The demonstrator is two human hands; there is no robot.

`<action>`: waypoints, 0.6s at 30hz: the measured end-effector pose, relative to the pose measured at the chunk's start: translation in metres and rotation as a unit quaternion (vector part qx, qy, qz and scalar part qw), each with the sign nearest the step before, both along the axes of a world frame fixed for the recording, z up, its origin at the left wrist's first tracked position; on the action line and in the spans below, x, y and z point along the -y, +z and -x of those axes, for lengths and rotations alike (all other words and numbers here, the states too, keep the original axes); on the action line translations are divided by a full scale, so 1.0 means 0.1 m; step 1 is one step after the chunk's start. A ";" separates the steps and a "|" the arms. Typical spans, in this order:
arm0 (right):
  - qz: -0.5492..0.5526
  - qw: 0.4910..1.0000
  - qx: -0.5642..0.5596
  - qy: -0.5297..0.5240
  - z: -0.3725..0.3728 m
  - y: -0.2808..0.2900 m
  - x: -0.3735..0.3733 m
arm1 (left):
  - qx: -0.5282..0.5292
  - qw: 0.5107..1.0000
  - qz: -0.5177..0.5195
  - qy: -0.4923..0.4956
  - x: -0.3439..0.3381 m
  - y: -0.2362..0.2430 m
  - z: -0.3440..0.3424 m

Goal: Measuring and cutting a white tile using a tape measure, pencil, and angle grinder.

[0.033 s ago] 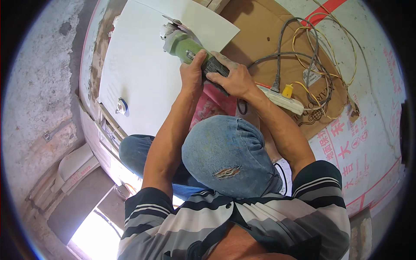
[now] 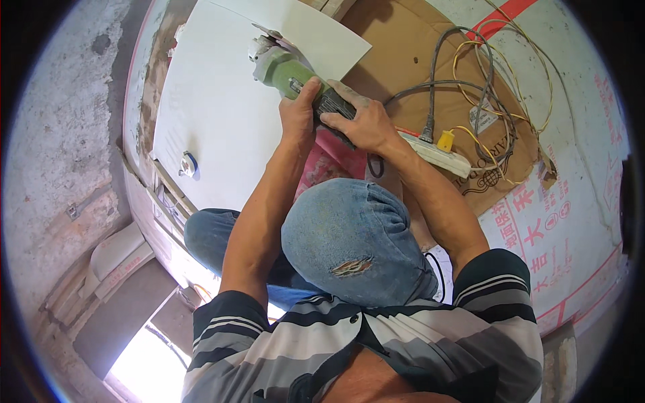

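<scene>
White board (image 2: pixel 215 101) lies below the green grinder (image 2: pixel 285 70); nothing visibly has changed, so your work pauses: left hand (image 2: pixel 297 121) and right hand (image 2: pixel 368 122) grip it, fingers wrapped.

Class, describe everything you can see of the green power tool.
The green power tool has a dusty, plastic-looking body, a silvery, metal-looking head and a dark rear grip. It slants, head toward the picture's upper left, over the white sheet; whether they touch, or it runs, is unclear. The left hand grips its middle, the right hand its rear.
</scene>
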State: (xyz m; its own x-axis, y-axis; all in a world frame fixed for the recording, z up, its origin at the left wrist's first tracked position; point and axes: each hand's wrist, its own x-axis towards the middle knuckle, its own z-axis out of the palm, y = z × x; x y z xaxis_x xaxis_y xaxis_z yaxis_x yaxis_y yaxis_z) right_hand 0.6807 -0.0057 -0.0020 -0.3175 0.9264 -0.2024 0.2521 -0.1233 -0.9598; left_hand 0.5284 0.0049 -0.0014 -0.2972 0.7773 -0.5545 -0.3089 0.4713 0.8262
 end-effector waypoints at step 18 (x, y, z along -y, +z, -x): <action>0.035 0.999 -0.021 0.018 -0.25 -0.07 0.28 | -0.038 0.999 -0.013 -0.029 0.29 -0.02 -0.23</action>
